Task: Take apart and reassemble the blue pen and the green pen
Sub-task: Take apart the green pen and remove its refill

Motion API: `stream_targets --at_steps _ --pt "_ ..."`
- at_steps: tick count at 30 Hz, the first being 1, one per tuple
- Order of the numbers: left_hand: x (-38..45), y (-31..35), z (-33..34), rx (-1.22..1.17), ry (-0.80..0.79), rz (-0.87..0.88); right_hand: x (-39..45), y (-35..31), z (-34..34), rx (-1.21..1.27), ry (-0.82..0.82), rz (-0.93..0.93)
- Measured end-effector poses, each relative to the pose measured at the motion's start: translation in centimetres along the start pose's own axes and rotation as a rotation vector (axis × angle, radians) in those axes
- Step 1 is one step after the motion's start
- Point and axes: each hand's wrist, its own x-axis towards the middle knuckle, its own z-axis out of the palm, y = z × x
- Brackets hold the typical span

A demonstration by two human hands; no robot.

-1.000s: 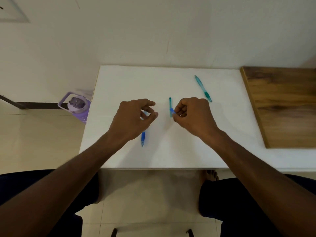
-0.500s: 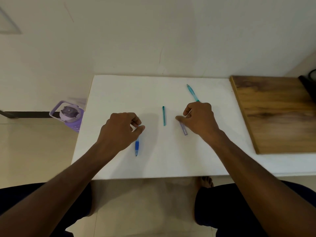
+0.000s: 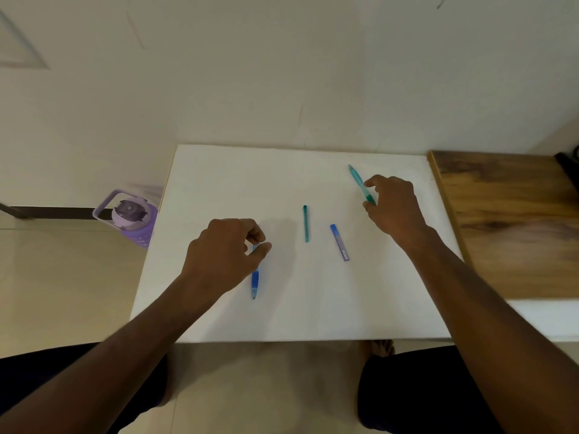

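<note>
On the white table (image 3: 313, 314) lie the separated parts of the blue pen. My left hand (image 3: 224, 253) pinches the upper end of the blue pen's front part (image 3: 255, 281), whose tip points toward me. A thin teal piece (image 3: 306, 223) lies flat at the centre. Right of it a short blue barrel piece (image 3: 339, 242) lies slanted. The green pen (image 3: 360, 183) lies whole at the back right. My right hand (image 3: 393, 208) has its fingers closing on the green pen's near end.
A wooden board (image 3: 507, 220) covers the right side of the table. A purple water bottle (image 3: 133, 216) stands on the floor to the table's left. My knees and one foot show below the table's front edge.
My right hand let go of the short blue barrel piece, left it on the table, and moved back-right onto the green pen. The left hand stayed on the blue pen's front part.
</note>
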Motion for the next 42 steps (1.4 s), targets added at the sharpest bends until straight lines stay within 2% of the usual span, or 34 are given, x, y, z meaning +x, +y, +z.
stream_targets --at_steps 5,8,12,15,18,23,29,36,38,42 --pt "0.1 0.2 -0.4 0.005 0.023 0.021 -0.6 -0.1 0.9 0.006 0.024 -0.014" --pt "0.1 0.3 -0.7 0.004 0.033 0.021 -0.5 0.1 0.6 0.062 0.001 0.063" --pt "0.4 0.4 -1.1 -0.082 0.039 0.006 -0.6 -1.0 -1.2 0.344 0.006 0.154" --pt "0.9 0.7 -1.4 -0.216 0.070 0.026 -2.2 -3.4 -2.8 0.634 -0.006 0.102" --pt "1.0 1.4 -1.6 -0.414 0.104 0.004 -4.7 -5.5 -3.1 0.773 -0.132 0.011" --pt "1.0 2.5 -1.4 -0.638 0.130 -0.030 -7.9 -8.1 -2.0 0.742 -0.279 -0.101" --pt "0.9 2.3 -0.7 -0.673 0.149 -0.067 -9.1 -9.8 -0.7 0.650 -0.377 -0.152" --pt "0.7 2.3 -0.2 -0.792 0.058 -0.118 -9.3 -10.0 -0.4 0.610 -0.469 -0.178" --pt "0.5 2.3 -0.3 -0.784 0.014 -0.079 -8.9 -9.5 -0.8 0.666 -0.445 -0.177" --pt "0.1 2.7 -0.1 -0.689 -0.079 -0.009 -7.3 -8.1 -1.7 1.019 -0.296 -0.002"
